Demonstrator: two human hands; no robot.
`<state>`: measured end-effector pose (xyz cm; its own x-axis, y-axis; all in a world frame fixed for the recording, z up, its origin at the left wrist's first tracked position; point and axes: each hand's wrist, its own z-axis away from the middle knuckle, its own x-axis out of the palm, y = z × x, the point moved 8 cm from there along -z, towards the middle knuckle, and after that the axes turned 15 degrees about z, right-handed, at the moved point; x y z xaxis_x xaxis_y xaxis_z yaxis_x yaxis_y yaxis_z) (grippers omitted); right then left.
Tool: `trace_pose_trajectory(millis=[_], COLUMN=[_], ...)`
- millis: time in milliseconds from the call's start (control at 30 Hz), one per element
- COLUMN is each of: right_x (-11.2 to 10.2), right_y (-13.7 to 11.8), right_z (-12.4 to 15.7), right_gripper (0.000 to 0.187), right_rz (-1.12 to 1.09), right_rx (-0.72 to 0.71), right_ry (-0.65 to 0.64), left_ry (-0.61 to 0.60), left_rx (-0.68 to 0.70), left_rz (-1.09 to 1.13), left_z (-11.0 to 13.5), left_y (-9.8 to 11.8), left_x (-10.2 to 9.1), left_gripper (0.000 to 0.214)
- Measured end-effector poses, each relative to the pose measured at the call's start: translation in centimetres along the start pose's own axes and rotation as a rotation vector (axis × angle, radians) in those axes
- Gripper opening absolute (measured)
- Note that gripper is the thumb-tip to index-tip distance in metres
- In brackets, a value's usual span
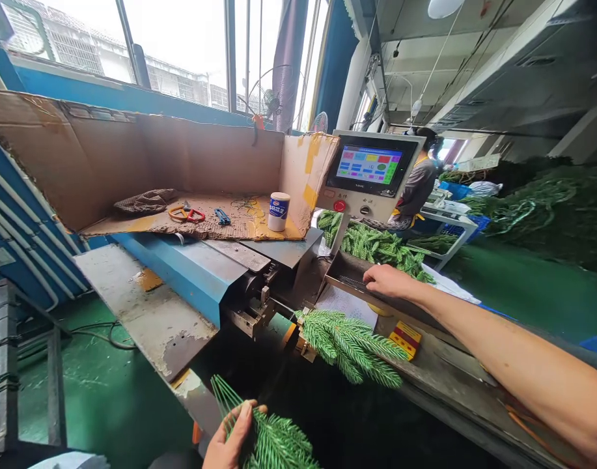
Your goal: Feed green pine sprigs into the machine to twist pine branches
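Observation:
My left hand [230, 438] is closed around a bundle of green artificial pine sprigs [273, 443] with thin wire stems fanning up to the left, low in the view. My right hand [387, 280] reaches out to a metal tray [342, 270] on the machine, fingers curled over thin wires lying in it; what they hold is hidden. A finished pine branch [351, 342] sticks out of the machine's clamp [256, 309] between my hands. A heap of green sprigs [376, 246] lies behind the tray.
A touchscreen control panel [369, 166] with a red button stands above the tray. A cardboard-lined shelf holds a white can [278, 211], scissors [185, 213] and a cloth. A yellow-red box [404, 339] lies on the bench. Another person [418, 185] works behind. Green branches pile up at right.

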<state>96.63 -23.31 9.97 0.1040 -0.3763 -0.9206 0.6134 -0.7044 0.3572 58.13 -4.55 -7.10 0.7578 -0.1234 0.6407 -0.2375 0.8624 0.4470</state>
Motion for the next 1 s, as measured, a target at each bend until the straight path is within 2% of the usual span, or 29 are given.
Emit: trace_pose_trajectory(millis=[100, 200, 367, 433, 500, 600, 700, 800, 867, 1000], right_x=[-0.2, -1.6, -4.6, -5.2, -5.0, -2.6, 0.7, 2.5, 2.2, -0.3], right_y=[0.7, 0.1, -5.1, -7.3, -9.0, -10.8, -11.7, -12.0, -12.3, -12.6], right_z=[0.9, 2.2, 4.8, 6.0, 7.1, 8.6, 10.0, 11.5, 12.1, 12.5], right_gripper=[0.022, 0.023, 0.019, 0.018, 0.019, 0.025, 0.028, 0.028, 0.028, 0.029], right_rz=[0.024, 0.007, -0.126, -0.147, -0.19, -0.334, -0.373, -0.262, -0.203, -0.095], right_rx=[0.025, -0.016, -0.176, -0.211, -0.221, -0.197, -0.027, 0.183, 0.222, 0.149], right_ry=[0.014, 0.076, 0.19, 0.238, 0.265, 0.212, 0.145, 0.161, 0.236, 0.464], left_ry=[0.005, 0.0, -0.059, -0.089, -0.107, -0.092, -0.085, -0.098, -0.096, -0.103], left_rx=[0.025, 0.03, -0.022, -0.032, -0.033, -0.017, -0.023, -0.046, -0.048, -0.027], left_rz=[0.002, 0.02, 0.072, 0.097, 0.108, 0.082, 0.078, 0.089, 0.084, 0.089], left_z=[0.4, 0.9, 1.8, 2.1, 2.3, 2.6, 3.1, 3.6, 4.0, 4.7], left_y=[0.3, 1.1, 1.5, 1.3, 1.1, 1.1, 1.1, 1.2, 1.5, 2.5], left_x=[0.8, 2.1, 6.0, 6.8, 6.5, 4.5, 2.8, 2.5, 2.7, 3.1], left_gripper=[0.031, 0.026, 0.03, 0.029, 0.029, 0.032, 0.034, 0.031, 0.029, 0.033])
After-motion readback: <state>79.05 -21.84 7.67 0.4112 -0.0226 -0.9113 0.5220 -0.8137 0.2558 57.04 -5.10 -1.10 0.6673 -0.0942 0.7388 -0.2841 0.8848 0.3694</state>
